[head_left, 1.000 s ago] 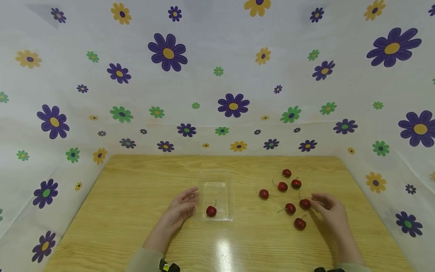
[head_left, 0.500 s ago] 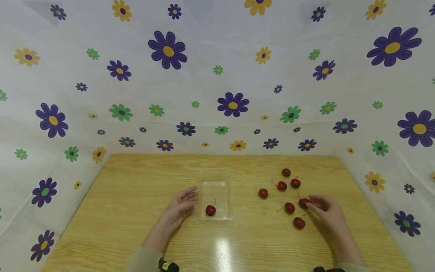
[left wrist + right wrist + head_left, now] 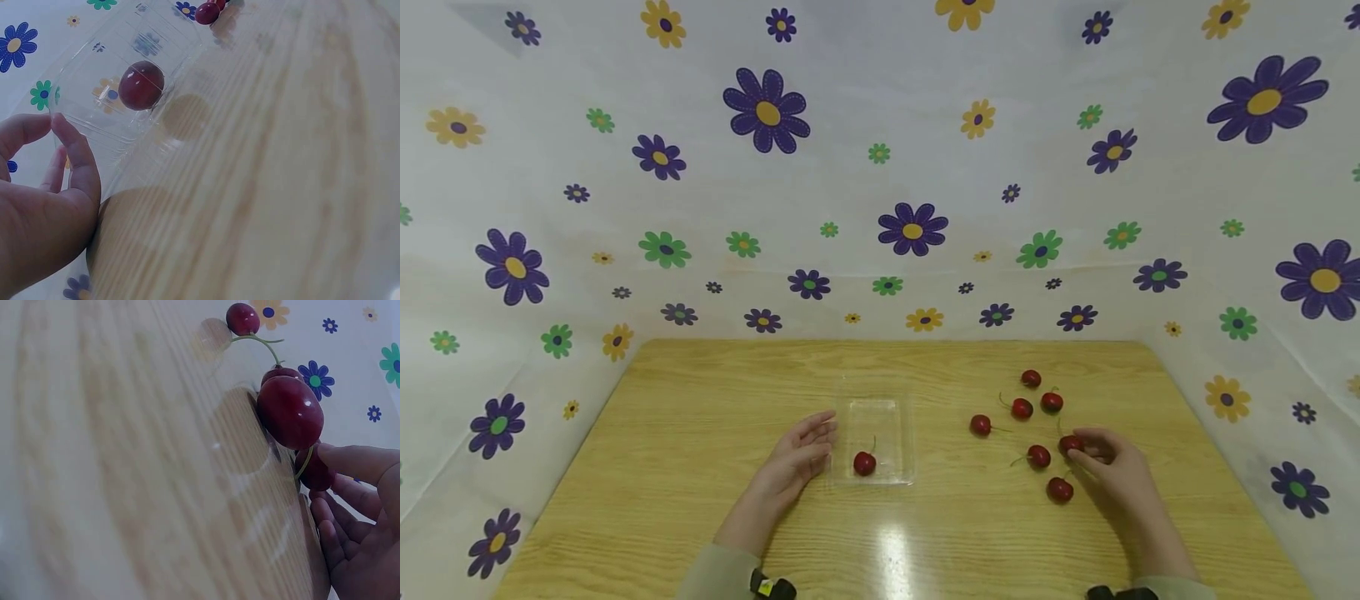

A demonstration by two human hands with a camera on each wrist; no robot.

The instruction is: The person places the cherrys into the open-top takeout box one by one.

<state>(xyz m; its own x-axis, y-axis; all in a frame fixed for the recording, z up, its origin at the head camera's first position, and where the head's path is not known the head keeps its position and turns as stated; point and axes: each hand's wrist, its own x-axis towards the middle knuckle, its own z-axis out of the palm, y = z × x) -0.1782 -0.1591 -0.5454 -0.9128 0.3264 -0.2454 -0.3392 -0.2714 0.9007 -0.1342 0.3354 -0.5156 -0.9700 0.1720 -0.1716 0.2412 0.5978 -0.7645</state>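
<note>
My right hand (image 3: 1116, 465) has its thumb and fingers around a dark red cherry (image 3: 1067, 444) on the right side of the table. In the right wrist view, the thumb tip lies against this cherry (image 3: 315, 470), partly behind a nearer cherry (image 3: 290, 412). A clear plastic box (image 3: 901, 433) sits near the middle, with one stemmed cherry (image 3: 864, 463) inside. Beside its left wall rests my left hand (image 3: 797, 458), fingers loosely bent and fingertips right at the plastic. The left wrist view shows those fingertips (image 3: 59, 122) at the clear edge.
Several more stemmed cherries lie loose around the right hand, among them a cherry (image 3: 981, 425) toward the box, a cherry (image 3: 1039, 457) and a cherry (image 3: 1060, 490) nearest the front. A flower-printed sheet (image 3: 850, 183) encloses the wooden table (image 3: 715, 383) at the back and sides.
My right hand has moved slightly left, and its thumb and fingers have closed around the cherry. The left hand has stayed beside the box.
</note>
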